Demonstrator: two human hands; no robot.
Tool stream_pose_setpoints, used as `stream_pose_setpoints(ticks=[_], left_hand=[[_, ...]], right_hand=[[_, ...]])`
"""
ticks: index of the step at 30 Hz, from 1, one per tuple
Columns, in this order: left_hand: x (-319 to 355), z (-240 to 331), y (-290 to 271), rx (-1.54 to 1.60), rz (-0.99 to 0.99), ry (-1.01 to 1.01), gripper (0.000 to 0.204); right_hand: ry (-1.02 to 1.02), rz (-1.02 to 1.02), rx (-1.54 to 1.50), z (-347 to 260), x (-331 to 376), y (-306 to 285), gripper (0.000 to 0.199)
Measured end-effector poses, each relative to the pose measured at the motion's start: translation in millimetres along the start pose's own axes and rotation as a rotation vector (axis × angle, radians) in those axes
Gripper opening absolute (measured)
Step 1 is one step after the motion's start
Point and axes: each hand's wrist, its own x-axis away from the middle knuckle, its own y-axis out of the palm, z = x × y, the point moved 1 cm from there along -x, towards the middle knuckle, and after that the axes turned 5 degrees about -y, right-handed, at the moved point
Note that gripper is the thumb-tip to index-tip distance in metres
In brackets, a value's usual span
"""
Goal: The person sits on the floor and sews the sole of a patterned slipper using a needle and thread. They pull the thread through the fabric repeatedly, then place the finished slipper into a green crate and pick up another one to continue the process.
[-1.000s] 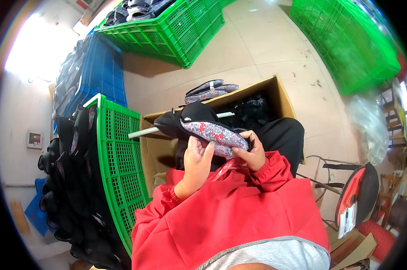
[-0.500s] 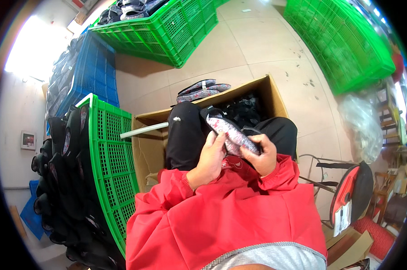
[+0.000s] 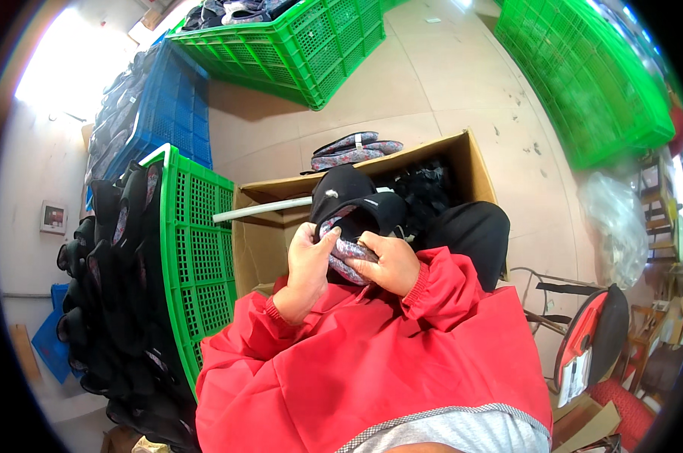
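Slipper (image 3: pixel 383 214): I see it at frame centre.
Left hand (image 3: pixel 306 266), right hand (image 3: pixel 394 264): both pinching its patterned rim.
White rod (image 3: pixel 262 209): over the carton's (image 3: pixel 257 253) left edge.
Green crate (image 3: pixel 199 260): left of frame.

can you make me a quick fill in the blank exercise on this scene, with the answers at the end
1. The left hand and the right hand hold a shoe whose outside is coloured ____.
2. The person's outer garment is coloured ____.
3. The crate just left of the cardboard box is coloured ____.
4. The clear plastic is on the person's ____ side.

Missing words: black; red; green; right.
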Motion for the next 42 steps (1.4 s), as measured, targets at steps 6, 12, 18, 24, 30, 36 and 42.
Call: stream_pose_setpoints(ticks=[6, 12, 18, 24, 30, 36, 42], left_hand=[[-3.7, 24.7, -1.6, -0.830, 0.106, 0.532, 0.013], [9.4, 32.1, 12.7, -0.861, 0.046, 0.662, 0.008], [8.4, 23.0, -3.5, -0.510, 0.028, 0.316, 0.020], [14.0, -0.1, -16.4, -0.289, -0.084, 0.183, 0.012], [30.7, 0.1, -14.9, -0.254, -0.029, 0.130, 0.013], [39.9, 8.7, -4.0, -0.518, 0.069, 0.310, 0.017], [20.6, -2.2, -19.4, -0.284, -0.047, 0.189, 0.014]], right_hand=[[-0.043, 0.083, -0.005, 0.6, -27.3, 11.2, 0.027], [0.159, 0.097, -0.448, 49.9, -55.8, 22.5, 0.024], [0.454, 0.098, -0.835, 34.8, -75.6, 6.6, 0.018], [0.383, 0.167, -0.949, 36.4, -71.3, 18.5, 0.020], [0.353, 0.197, -0.934, 33.1, -69.8, 24.5, 0.016], [0.250, 0.257, -0.743, 42.2, -68.3, 33.1, 0.011], [0.365, 0.042, -0.800, 35.7, -72.8, 14.8, 0.016]])
